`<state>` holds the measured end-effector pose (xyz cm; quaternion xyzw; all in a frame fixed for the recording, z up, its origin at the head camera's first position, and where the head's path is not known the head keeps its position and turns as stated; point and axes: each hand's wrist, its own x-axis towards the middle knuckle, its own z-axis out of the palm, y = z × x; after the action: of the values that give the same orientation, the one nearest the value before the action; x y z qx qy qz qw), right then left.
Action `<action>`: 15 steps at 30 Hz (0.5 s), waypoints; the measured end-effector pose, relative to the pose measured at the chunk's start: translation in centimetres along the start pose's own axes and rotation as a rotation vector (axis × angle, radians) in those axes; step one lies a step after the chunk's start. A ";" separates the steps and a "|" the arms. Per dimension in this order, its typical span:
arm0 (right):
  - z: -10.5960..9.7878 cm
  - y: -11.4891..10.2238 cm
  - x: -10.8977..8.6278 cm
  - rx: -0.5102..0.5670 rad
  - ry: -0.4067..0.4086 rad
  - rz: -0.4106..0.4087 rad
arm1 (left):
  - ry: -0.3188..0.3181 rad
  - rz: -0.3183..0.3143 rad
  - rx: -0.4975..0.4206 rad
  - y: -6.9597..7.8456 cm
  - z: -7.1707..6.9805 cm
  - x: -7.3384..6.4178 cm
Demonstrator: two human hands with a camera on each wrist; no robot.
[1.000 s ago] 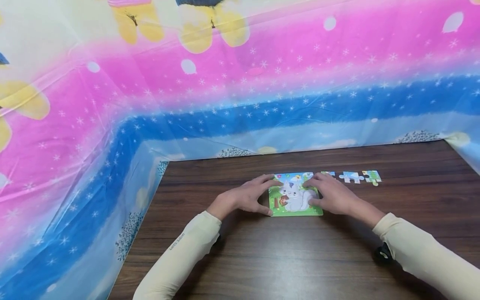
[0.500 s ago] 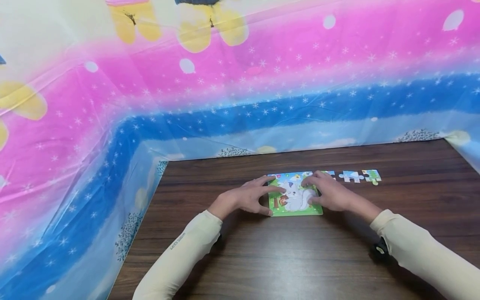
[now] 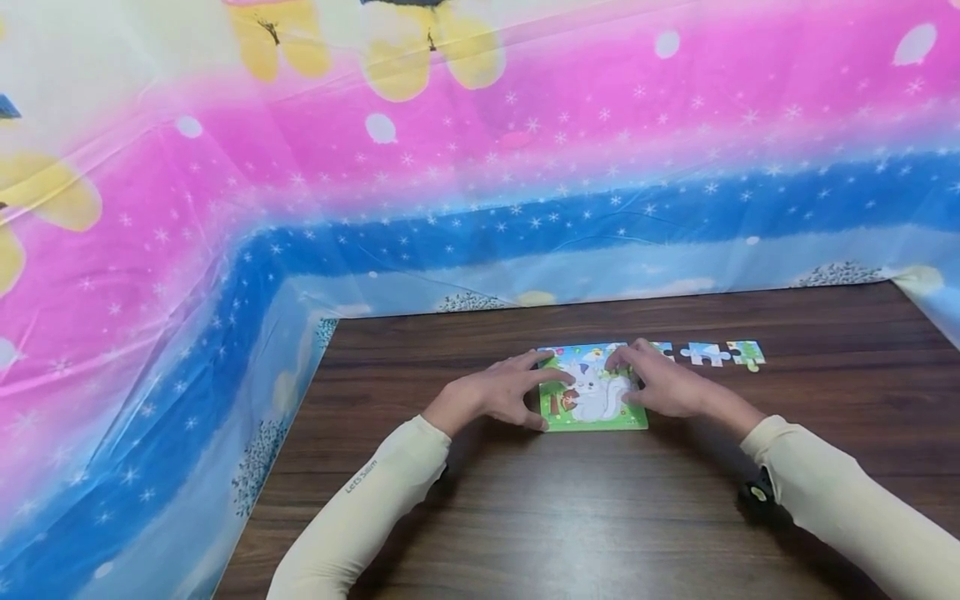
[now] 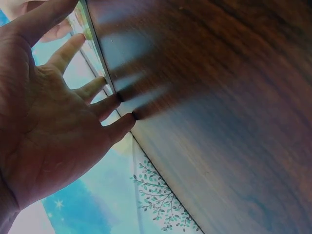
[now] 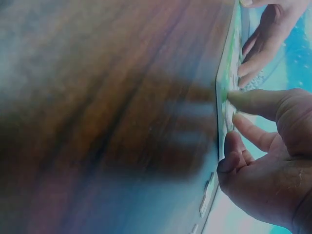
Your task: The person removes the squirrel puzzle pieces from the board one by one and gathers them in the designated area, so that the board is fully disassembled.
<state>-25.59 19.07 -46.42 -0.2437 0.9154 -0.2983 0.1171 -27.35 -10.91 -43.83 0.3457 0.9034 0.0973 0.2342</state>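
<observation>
A puzzle (image 3: 595, 408) picturing a white squirrel on green lies flat on the brown wooden table (image 3: 510, 508). My left hand (image 3: 510, 389) rests at its left side with fingers spread; the index finger reaches over the picture and the thumb sits at the near left corner. In the left wrist view, the other fingertips (image 4: 127, 122) come down on the table by the puzzle's edge. My right hand (image 3: 663, 385) touches the right part of the puzzle, thumb and index fingertips apart on its surface. In the right wrist view, its remaining fingers (image 5: 233, 155) bend beside the edge.
Loose jigsaw pieces lie in a row behind the right hand: one (image 3: 663, 350) partly hidden by it, another (image 3: 705, 354) beside that, and one (image 3: 747, 353) farthest right. A colourful printed curtain (image 3: 465, 200) hangs along the back and left table edges.
My left index finger has stretched farther across the picture. The right hand keeps its place on the puzzle with only slight finger movement, and the loose pieces stay put.
</observation>
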 end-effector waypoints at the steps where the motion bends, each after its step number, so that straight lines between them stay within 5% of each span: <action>1: -0.1 0.1 0.0 0.002 -0.003 -0.004 | -0.002 -0.001 -0.003 0.0 0.0 0.0; 8: -0.5 0.5 0.4 -0.017 -0.027 -0.021 | 0.002 0.005 -0.009 0.0 0.0 0.1; 15: -0.5 0.2 0.2 -0.167 -0.020 -0.051 | 0.002 0.010 -0.014 -0.1 0.0 -0.1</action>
<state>-25.99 19.31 -46.14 -0.2789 0.9293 -0.2213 0.0978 -27.34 -11.03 -43.79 0.3482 0.9013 0.1051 0.2354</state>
